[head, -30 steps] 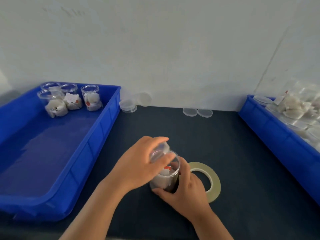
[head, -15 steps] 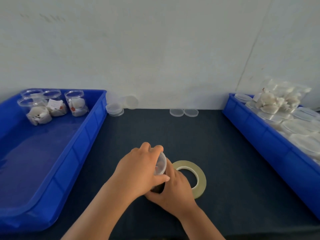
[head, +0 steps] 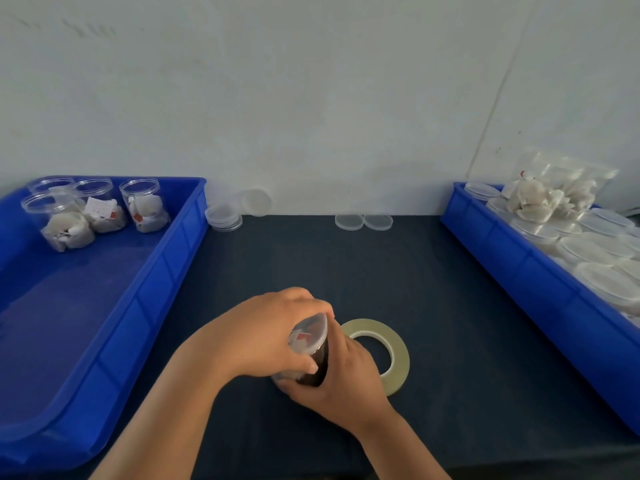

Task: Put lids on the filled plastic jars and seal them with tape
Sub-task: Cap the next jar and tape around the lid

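A clear plastic jar (head: 311, 355) filled with tea bags stands on the dark table (head: 346, 268) near the front, tilted to the right. Its clear lid (head: 309, 336) sits on top. My left hand (head: 256, 336) curls over the lid and the jar's upper part. My right hand (head: 341, 379) grips the jar's lower body from the right. A roll of pale tape (head: 391, 355) lies flat on the table just right of the jar, partly behind my right hand.
A blue bin (head: 162, 271) on the left holds several filled open jars (head: 100, 213) at its far end. A blue bin (head: 519, 265) on the right holds lids and bagged tea bags. Spare lids (head: 225, 216) and two more lids (head: 363, 222) lie by the wall.
My left hand brought the lid down onto the jar and closed over it. The jar now leans to the right. The camera view has shifted right.
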A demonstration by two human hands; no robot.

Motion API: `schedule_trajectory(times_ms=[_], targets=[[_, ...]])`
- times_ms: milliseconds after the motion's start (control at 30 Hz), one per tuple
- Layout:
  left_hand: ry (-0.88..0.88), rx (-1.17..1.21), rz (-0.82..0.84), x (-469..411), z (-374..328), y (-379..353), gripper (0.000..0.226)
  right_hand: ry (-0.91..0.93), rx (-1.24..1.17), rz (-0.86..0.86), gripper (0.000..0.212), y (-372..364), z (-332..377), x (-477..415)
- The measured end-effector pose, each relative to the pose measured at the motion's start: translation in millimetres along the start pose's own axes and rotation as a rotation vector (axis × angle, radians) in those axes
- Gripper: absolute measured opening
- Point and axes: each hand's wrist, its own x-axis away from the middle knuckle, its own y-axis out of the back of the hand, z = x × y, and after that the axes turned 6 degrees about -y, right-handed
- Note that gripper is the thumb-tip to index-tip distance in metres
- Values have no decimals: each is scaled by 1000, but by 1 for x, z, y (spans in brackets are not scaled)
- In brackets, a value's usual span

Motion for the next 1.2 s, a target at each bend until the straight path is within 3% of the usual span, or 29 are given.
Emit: schedule_trajectory(times_ms=[100, 267, 367, 433, 633, 767, 867, 1000, 1100, 1200], targets=[[3, 27, -15, 1, -7, -12, 70, 3, 34, 16, 70, -1, 5, -1], [182, -192, -372, -5, -34, -43, 71, -33, 191, -29, 41, -4, 29, -3], [291, -206, -437, -6, -42, -54, 63, 11, 247, -103, 27, -8, 33, 1], [278, -234, -427, -7, -44, -56, 61, -13, 235, -90, 35, -8, 31, 0], [-48, -93, -351, 7, -15, -40, 32, -1, 37, 65, 66, 1, 19, -2], [-171, -28, -288, 8, -7, -29, 31, 35, -110, 70, 69, 4, 15, -2], [-148, -30, -208, 12, -9, -24, 47, 44, -153, 49, 69, 0, 18, 3], [141, -83, -222, 19, -25, -39, 81, 45, 27, -53, 73, -5, 26, 11], [210, -191, -383, 11, -44, -52, 71, 35, 60, -36, 48, -5, 31, 8], [58, -226, -457, 6, -40, -48, 47, 23, 42, 47, 50, -1, 24, 5]])
